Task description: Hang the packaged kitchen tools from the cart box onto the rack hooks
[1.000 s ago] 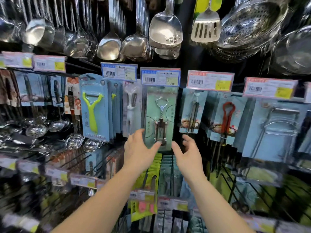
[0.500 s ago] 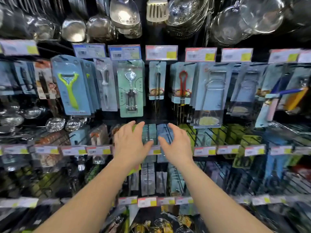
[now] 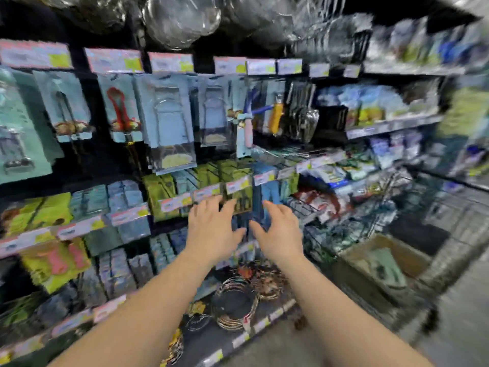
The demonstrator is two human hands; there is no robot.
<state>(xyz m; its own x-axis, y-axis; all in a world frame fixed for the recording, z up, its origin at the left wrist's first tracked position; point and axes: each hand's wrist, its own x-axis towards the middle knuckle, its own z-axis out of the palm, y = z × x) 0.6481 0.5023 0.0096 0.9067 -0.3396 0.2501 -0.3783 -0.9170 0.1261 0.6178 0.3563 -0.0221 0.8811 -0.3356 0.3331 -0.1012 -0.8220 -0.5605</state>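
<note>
Both forearms reach forward from the bottom edge. Left hand (image 3: 211,229) and right hand (image 3: 280,234) are side by side, palms down, fingers spread and relaxed, holding nothing. Neither touches the rack. A narrow gap separates the thumbs.

Lower right, near the floor: open cardboard box (image 3: 412,258) on what looks like a cart, heavily motion-blurred. A pale green packaged tool (image 3: 383,266) lies inside it. Box sits well apart from both hands, to the right of the right forearm.

Below the hands, on the rack's bottom shelf: round wire trivets (image 3: 234,305), stacked or leaning, can't tell which.

Directly ahead of the fingertips: rows of hooks with price tags (image 3: 206,193) on their front ends. Green packs (image 3: 158,194) and blue packs (image 3: 267,192) hang behind the tags, packed tight. The tags and pack fronts stand between the hands and the hook shafts.

Left, same level: more green and teal packs, plus a yellow-green pack with pink shapes (image 3: 55,260).

Higher up: light-blue blister cards on hooks, one with a red-handled tool (image 3: 119,107), one with a clear tool (image 3: 172,120), a blue-and-orange tool (image 3: 267,112) further right.

Top: metal strainers (image 3: 182,17) hang above the tag row, blurred.

Far right: shelving with bagged goods (image 3: 370,104), detail lost to blur.
</note>
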